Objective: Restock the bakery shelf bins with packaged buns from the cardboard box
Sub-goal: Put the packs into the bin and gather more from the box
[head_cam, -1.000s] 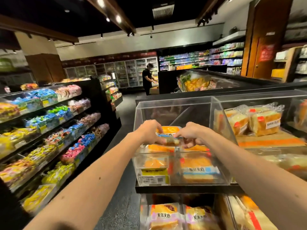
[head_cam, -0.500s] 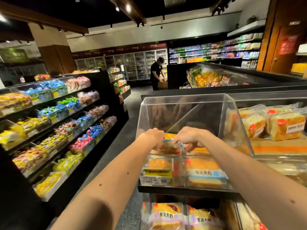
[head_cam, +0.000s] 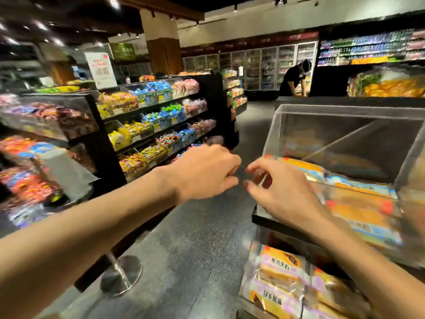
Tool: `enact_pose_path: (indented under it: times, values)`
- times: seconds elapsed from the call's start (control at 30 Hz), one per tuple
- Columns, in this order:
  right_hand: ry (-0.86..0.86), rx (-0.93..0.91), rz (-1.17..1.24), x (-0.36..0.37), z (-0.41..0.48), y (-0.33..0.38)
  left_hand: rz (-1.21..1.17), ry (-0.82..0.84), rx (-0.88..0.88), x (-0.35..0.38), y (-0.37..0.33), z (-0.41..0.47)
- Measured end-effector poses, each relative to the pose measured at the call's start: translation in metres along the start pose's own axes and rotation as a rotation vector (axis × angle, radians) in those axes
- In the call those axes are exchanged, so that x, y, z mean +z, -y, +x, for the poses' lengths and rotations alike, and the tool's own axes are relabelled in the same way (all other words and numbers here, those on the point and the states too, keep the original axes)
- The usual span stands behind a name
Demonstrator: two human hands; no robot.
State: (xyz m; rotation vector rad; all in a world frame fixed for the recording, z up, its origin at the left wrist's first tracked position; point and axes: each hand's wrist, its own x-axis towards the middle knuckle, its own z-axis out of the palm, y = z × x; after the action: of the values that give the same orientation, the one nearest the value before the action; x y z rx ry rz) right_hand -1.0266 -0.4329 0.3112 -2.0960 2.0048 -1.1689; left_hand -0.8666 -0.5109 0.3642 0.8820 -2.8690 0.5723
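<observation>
Grey floor runs between candy shelves and a clear bun bin. Empty left hand curled, right hand loose.

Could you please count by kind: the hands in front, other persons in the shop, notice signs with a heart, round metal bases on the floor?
Hands: 2 (left hand, right hand)
Other persons: 1 (person in black)
Heart signs: 1 (notice sign)
Bases: 1 (metal base)
Total: 5

Clear bin, 3 o'clock: orange buns, blue-and-white labels. Lower packs, 5 o'clock: orange and lilac. Floor: speckled dark grey.
</observation>
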Motion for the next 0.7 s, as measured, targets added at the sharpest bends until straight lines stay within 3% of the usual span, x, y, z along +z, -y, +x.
enact_pose_path:
  times: [0.13,0.3,0.5,0.7]
  values:
    - [0.282,-0.212,0.086,0.096,-0.035,0.071,0.017,0.083,-0.205,0.046,0.048,-0.155]
    - [0.641,-0.398,0.209,0.232,-0.102,0.176,-0.080,0.215,-0.629,0.119,0.059,-0.383]
    - [1.113,-0.597,0.089,0.395,-0.212,0.288,-0.281,0.749,-1.266,0.205,0.004,-0.618]
    - [1.390,-0.562,-0.052,0.528,-0.287,0.360,-0.609,0.915,-1.551,0.293,-0.023,-0.783]
